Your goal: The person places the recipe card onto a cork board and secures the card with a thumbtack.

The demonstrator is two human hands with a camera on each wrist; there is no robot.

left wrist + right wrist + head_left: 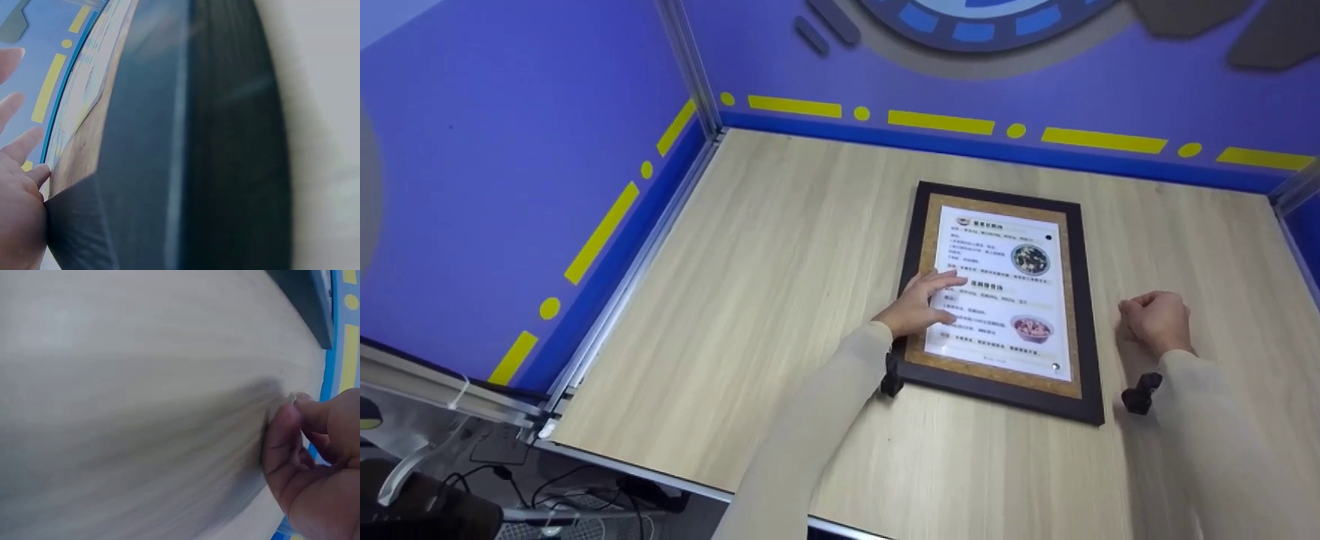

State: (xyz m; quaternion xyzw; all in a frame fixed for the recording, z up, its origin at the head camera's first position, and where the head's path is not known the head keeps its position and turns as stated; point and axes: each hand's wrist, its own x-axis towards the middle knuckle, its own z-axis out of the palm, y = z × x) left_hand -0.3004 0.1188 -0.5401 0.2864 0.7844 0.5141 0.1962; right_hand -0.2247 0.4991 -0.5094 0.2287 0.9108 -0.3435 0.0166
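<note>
A cork board (pixel 1069 386) in a black frame (pixel 1091 315) lies flat on the table. On it is a white printed sheet (pixel 997 296) with text and two pictures of bowls of food. A dark round pin (pixel 1048 237) marks the sheet's upper right corner and a pale, shiny one (pixel 1055 367) its lower right. My left hand (pixel 919 306) reaches over the frame's left side, fingers spread across the sheet. Right of the frame, my right hand (pixel 1159 321) is low over the table. Its thumb and forefinger pinch a small pale thing (pixel 292 398), mostly hidden by the fingertips.
The pale wooden table (pixel 735 300) is bordered by a blue-purple panel (pixel 532 187) on the left and another panel (pixel 780 67) at the back. Cables (pixel 577 487) lie below the table at the lower left. Dark wrist cameras sit on both sleeves.
</note>
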